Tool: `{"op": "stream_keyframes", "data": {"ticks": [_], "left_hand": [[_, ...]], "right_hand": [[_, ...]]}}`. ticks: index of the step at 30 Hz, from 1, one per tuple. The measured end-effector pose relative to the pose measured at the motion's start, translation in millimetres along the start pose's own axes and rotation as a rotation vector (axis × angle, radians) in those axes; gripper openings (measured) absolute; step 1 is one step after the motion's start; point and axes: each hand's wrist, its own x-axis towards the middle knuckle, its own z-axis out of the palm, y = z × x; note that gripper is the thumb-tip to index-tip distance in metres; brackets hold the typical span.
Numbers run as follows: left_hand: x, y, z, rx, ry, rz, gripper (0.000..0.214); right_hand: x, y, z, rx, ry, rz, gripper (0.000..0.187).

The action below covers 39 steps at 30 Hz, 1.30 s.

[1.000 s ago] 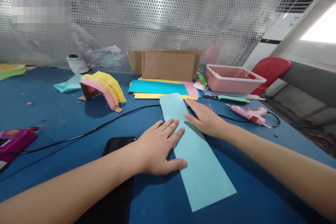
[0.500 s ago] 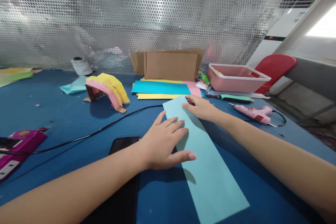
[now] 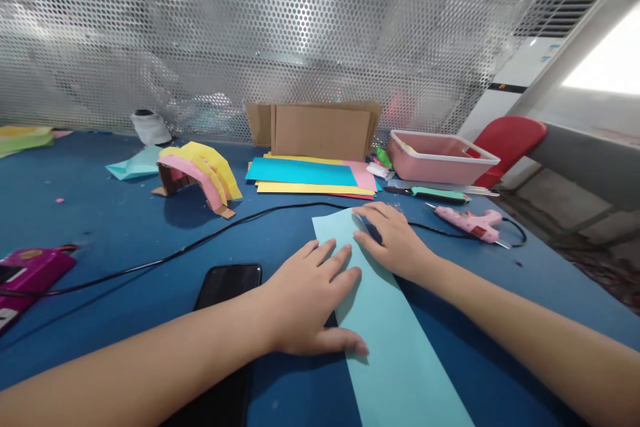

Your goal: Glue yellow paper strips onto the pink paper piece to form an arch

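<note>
A long light blue paper strip [image 3: 395, 340] lies slanted on the blue table in front of me, its near end running out of view at the bottom. My left hand [image 3: 315, 297] rests with spread fingers over its left edge, the thumb pointing across it. At the far right corner, my right hand [image 3: 393, 240] grips the strip between thumb and fingers; the fingertips are partly hidden. A black phone [image 3: 225, 283] lies partly under my left forearm.
Beyond are coloured paper sheets [image 3: 300, 171], cardboard pieces [image 3: 320, 131] and a pink basket [image 3: 440, 168]. A green-handled cutter [image 3: 440, 195] and a pink glue gun [image 3: 470, 222] lie right. Left are a yellow-pink arch [image 3: 200, 170], a black cable [image 3: 200, 240] and a purple power strip [image 3: 37, 270].
The paper strip's far end has come nearer to me, away from the stacked sheets. My right hand has moved nearer with it, and my left hand slightly nearer. The view has shifted a little.
</note>
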Motion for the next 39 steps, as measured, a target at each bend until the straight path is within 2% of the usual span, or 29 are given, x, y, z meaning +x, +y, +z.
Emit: {"op": "stream_keyframes", "data": {"ticks": [5,7,13,23,29,39], "left_hand": [[2.7,-0.5,0.0,0.002,-0.029,-0.006,0.095],[3.9,-0.5,0.2,-0.001,-0.026,-0.005,0.093],[4.5,-2.1,-0.1,0.008,0.037,-0.036,0.08],[3.5,0.3,0.6,0.075,0.069,-0.135,0.088],[4.4,0.2,-0.7,0.093,0.068,-0.182,0.068],[4.8,-1.1,0.5,0.079,0.051,-0.21,0.073]], "right_hand": [[-5.3,-2.5,1.3,0.042,0.009,-0.278,0.029],[-6.0,-0.6,4.4,0.049,0.029,-0.334,0.03],[-5.8,5.6,10.5,0.052,0.047,-0.345,0.03],[-6.3,4.0,7.6,0.054,0.02,-0.324,0.03],[-6.4,3.9,8.5,0.069,0.006,-0.306,0.03],[-5.9,3.9,8.4,0.091,-0.001,-0.304,0.031]]}}
